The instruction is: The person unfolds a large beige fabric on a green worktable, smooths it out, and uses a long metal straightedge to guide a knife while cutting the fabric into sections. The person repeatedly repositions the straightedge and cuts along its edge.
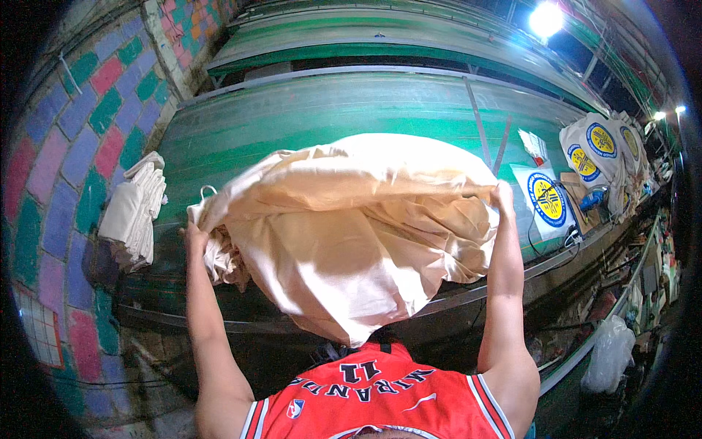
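Note:
A large cream cloth (pixel 351 241) is spread out between my hands over the green table (pixel 322 110), its lower part hanging in folds toward my chest. My left hand (pixel 194 230) is closed on its left edge, beside a small loop of cord. My right hand (pixel 502 196) grips the opposite edge at a slightly higher point, with bunched fabric just inside it.
Folded cream cloths (pixel 131 219) lie at the table's left end. At the right are a printed round-emblem sheet (pixel 541 203), more printed cloths (pixel 599 143), cords and small items. A painted block wall (pixel 73 183) borders the left; more long tables (pixel 351 40) stand behind.

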Tool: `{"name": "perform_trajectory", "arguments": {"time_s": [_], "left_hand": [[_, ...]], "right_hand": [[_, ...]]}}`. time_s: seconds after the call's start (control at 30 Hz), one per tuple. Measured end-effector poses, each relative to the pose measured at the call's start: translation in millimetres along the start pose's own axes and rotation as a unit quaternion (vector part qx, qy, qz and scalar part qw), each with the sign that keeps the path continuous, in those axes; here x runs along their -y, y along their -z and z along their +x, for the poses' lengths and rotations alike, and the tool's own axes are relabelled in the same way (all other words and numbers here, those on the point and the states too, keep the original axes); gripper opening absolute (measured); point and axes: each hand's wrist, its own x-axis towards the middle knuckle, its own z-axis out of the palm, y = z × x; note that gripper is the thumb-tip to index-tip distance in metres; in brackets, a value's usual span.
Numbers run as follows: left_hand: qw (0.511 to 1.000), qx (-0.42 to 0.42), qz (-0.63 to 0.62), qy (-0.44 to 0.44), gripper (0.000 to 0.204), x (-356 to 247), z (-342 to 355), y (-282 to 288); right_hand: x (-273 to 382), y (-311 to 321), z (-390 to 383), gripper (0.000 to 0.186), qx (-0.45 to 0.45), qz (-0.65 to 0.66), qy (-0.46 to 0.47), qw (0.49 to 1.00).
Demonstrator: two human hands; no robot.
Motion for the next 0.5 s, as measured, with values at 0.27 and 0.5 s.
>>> {"name": "perform_trajectory", "arguments": {"time_s": [0.27,0.5], "left_hand": [[0.934,-0.024,-0.107,-0.340,0.019,-104,-68,-62],[0.866,0.093,-0.129,-0.474,0.033,-206,-141,-115]], "right_hand": [[30,-74,-59,0.052,0.039,-0.016,0.076,0.996],[72,-110,-69,0.068,0.114,-0.037,0.059,0.991]]}}
